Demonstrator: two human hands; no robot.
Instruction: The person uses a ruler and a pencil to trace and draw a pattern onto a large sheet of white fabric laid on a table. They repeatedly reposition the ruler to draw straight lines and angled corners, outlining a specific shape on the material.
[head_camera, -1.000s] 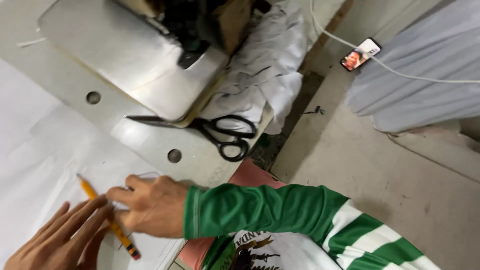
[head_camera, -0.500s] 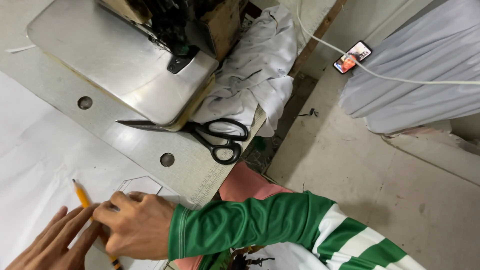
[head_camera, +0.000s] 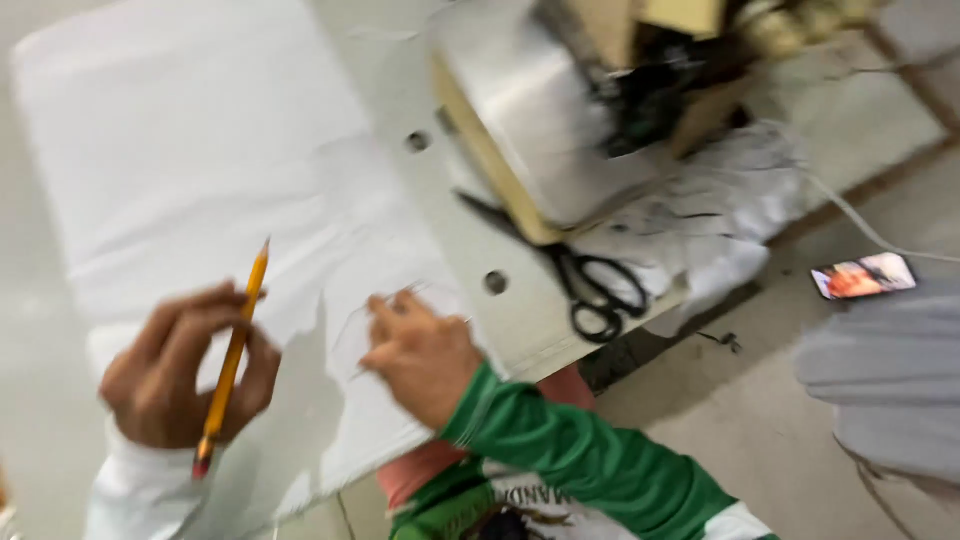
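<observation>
1. We saw no package or sign on the table; the only bright, label-like thing was a phone (head_camera: 863, 276) with a lit reddish screen, lying on the floor at the right with a white cable (head_camera: 850, 215) running past it.
2. Our left hand (head_camera: 185, 365) was closed around a yellow pencil (head_camera: 232, 355), held upright with its point toward the top and its red end low by the wrist.
3. Our right hand (head_camera: 420, 345), in a green sleeve (head_camera: 590, 470) with white stripes, lay with fingers spread and pressed flat on a small white pattern piece (head_camera: 385, 320), grasping nothing.
4. That piece rested on a wide sheet of white cloth (head_camera: 200, 150), smooth and matte, which covered the left part of the pale grey table (head_camera: 400, 70).
5. Black-handled scissors (head_camera: 585, 285) lay shut near the table's front edge, just beside the sewing machine (head_camera: 560, 120), whose pale metal base looked smooth; the view there was blurred.
6. Crumpled white fabric (head_camera: 710, 215) with dark marks hung over the table's right edge.
7. Below was a plain concrete floor (head_camera: 730, 410), and a grey cloth (head_camera: 890, 385) lay folded at the far right.
</observation>
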